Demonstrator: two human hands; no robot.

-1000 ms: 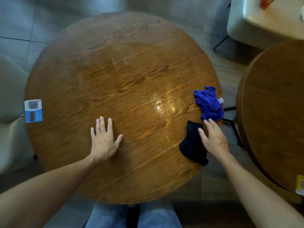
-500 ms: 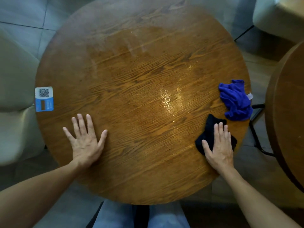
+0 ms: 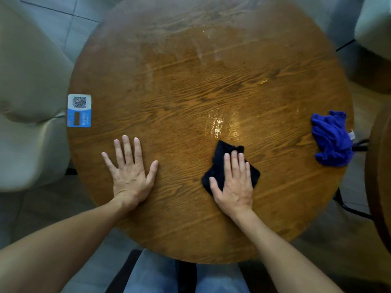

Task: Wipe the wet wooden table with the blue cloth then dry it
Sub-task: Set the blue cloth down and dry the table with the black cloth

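- On the counter (image 3: 190, 81): right hand (image 3: 234, 185) flat, pressing black cloth (image 3: 220, 163).
- Left hand (image 3: 130, 172) flat, fingers spread, empty.
- Blue cloth (image 3: 331, 138) bunched at right edge.

Legible text: none | QR code noted on sticker (image 3: 79, 110) at table (image 3: 190, 85) left edge (blue lower panel's print too blurred).

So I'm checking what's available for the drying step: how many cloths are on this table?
2. A dark cloth lies flat under the right hand, near the wet sheen. A blue cloth sits crumpled at the table's right edge, untouched. None looks hidden.
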